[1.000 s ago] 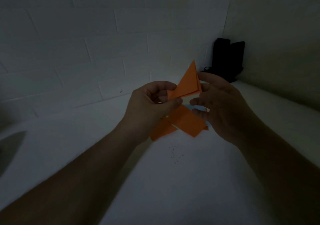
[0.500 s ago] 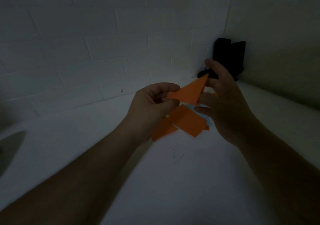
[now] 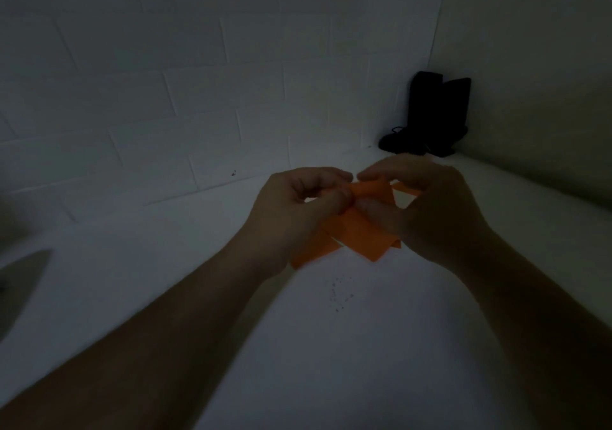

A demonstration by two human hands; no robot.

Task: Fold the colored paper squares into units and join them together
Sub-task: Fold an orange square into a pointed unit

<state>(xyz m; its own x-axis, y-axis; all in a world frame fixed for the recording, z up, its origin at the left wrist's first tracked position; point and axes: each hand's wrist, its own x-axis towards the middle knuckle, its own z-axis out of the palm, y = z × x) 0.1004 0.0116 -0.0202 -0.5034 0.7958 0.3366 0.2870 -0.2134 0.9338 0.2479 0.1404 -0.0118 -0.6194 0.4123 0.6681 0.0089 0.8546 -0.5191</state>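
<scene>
While both hands pinch it, orange paper unit (image 3: pixel 371 189) lies crosswise between left hand (image 3: pixel 298 207) and right hand (image 3: pixel 427 207), above orange sheets (image 3: pixel 361 241) on counter (image 3: pixel 331 347).

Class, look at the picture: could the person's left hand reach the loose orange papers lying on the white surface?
Probably yes: the left hand hovers just above the loose orange papers, nothing between, but it pinches the folded orange piece.

Orange paper (image 3: pixel 359 236), white table (image 3: pixel 331 347), white brick-pattern wall (image 3: pixel 198 82), black object (image 3: pixel 430 115) in corner
</scene>
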